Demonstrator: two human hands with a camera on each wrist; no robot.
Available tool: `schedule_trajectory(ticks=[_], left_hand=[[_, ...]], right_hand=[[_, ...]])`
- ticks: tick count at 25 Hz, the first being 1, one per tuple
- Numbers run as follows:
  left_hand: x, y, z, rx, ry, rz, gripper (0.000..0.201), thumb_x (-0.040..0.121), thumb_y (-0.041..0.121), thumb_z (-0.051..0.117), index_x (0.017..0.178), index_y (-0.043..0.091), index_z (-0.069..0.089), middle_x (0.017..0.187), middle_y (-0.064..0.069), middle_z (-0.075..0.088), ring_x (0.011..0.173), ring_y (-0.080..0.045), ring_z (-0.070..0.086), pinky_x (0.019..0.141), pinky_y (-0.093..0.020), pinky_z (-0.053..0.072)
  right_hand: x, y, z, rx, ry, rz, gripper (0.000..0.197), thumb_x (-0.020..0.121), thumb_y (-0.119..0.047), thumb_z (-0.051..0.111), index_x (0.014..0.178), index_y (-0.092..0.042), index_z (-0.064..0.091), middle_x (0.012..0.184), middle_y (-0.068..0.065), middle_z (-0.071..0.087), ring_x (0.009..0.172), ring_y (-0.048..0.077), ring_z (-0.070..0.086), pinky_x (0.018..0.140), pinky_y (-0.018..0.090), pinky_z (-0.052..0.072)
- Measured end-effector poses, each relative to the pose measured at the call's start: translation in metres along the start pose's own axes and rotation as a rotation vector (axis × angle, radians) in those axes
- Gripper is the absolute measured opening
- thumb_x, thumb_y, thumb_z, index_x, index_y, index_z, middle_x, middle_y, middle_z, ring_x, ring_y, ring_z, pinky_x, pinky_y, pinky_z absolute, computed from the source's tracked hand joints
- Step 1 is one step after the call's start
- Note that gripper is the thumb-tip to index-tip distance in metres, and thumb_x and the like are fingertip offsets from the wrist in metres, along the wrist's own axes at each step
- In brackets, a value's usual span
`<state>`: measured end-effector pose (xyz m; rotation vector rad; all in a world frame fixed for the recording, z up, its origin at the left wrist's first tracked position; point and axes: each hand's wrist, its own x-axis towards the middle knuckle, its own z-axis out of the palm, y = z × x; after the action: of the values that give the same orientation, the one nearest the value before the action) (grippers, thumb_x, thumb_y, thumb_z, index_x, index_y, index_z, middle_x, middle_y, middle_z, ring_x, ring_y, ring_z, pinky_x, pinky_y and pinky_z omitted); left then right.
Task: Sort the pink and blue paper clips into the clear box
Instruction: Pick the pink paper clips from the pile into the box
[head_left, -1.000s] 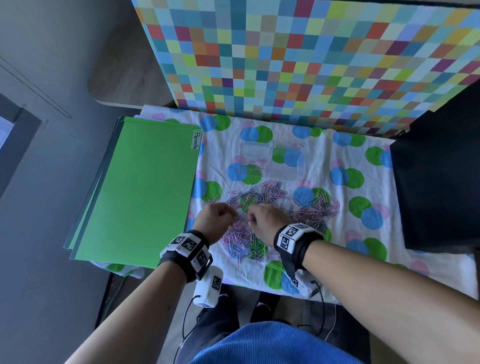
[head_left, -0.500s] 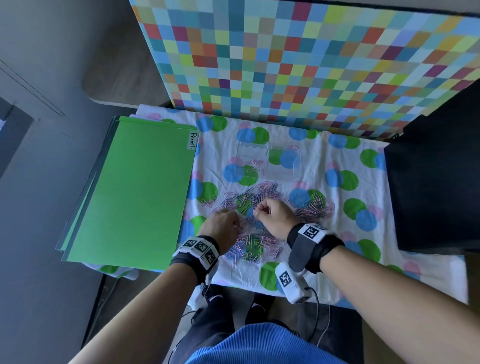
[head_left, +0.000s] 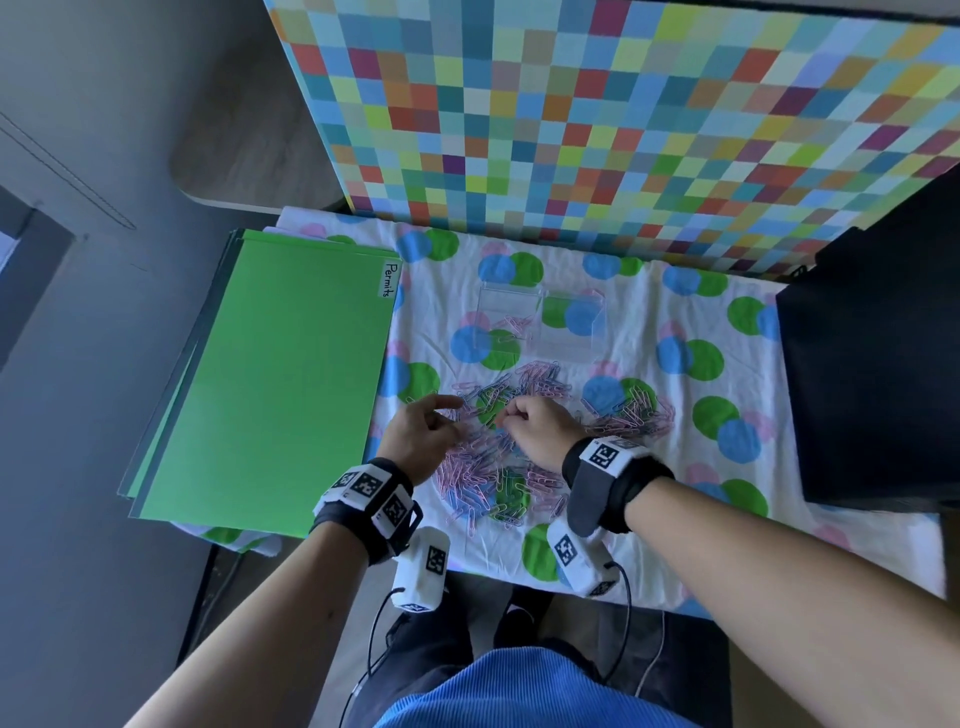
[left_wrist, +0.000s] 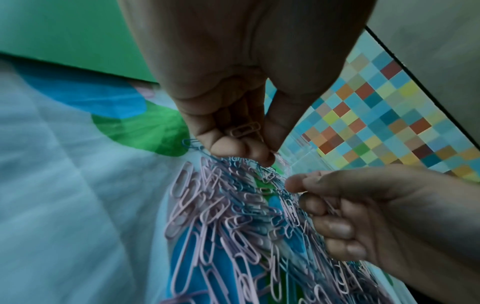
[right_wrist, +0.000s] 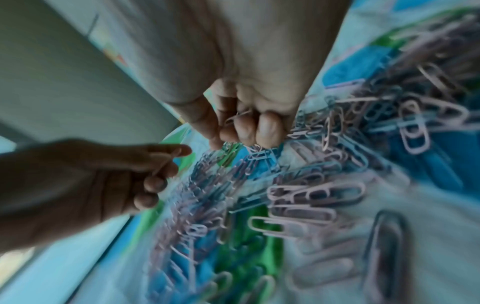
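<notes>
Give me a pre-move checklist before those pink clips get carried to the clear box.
1. Left hand holds clips: ok, a pink clip lies in its curled fingers.
2. Right hand holds clips: ok, a pink clip sits under its curled fingers.
3. Only pink in either hand: cannot tell, the fingers hide most of what is held.
4. Clear box is open on top: ok.
5. Which compartment takes pink: ok, the left one already holds pink clips.
6. Way from pile to box: ok, only cloth and loose clips lie between.
</notes>
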<state>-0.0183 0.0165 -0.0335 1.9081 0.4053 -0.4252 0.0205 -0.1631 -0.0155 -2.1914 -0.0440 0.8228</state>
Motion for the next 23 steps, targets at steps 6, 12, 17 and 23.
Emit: schedule_trajectory(ticks=[6,12,17,23], left_hand=[[-0.004,0.005,0.000,-0.147,-0.060,-0.036,0.020,0.086,0.004,0.064,0.106,0.004,0.061,0.077,-0.012,0.070,0.061,-0.013,0.067,0.058,-0.028,0.055],[-0.006,0.010,0.002,-0.395,-0.065,-0.138,0.017,0.088,-0.010,0.046,0.091,0.002,0.057,0.070,-0.010,0.063,0.053,-0.015,0.061,0.051,-0.026,0.050],[-0.003,0.014,0.012,-0.634,-0.017,-0.255,0.017,0.088,0.007,0.040,0.074,0.010,0.049,0.058,-0.003,0.046,0.049,-0.017,0.041,0.047,-0.025,0.032],[-0.002,0.021,0.031,-0.886,-0.030,-0.398,0.028,0.097,0.022,0.036,0.076,0.011,0.050,0.058,-0.002,0.045,0.046,-0.015,0.044,0.045,-0.025,0.035]], right_hand=[[-0.004,0.006,0.006,-0.549,-0.031,-0.235,0.016,0.089,-0.013,0.056,0.102,-0.021,0.059,0.101,-0.002,0.055,0.072,0.013,0.051,0.050,0.020,0.030],[-0.003,0.010,0.008,-0.601,-0.015,-0.233,0.007,0.092,-0.019,0.055,0.087,-0.016,0.051,0.090,-0.001,0.049,0.075,0.019,0.052,0.063,0.031,0.043],[-0.005,0.008,0.000,-0.361,0.021,-0.163,0.012,0.096,-0.016,0.045,0.091,-0.012,0.056,0.094,0.001,0.055,0.082,0.019,0.055,0.068,0.028,0.046],[-0.016,-0.016,-0.015,-0.108,0.023,-0.211,0.013,0.095,-0.019,0.050,0.091,-0.012,0.061,0.077,-0.007,0.058,0.070,0.009,0.053,0.060,0.018,0.037]])
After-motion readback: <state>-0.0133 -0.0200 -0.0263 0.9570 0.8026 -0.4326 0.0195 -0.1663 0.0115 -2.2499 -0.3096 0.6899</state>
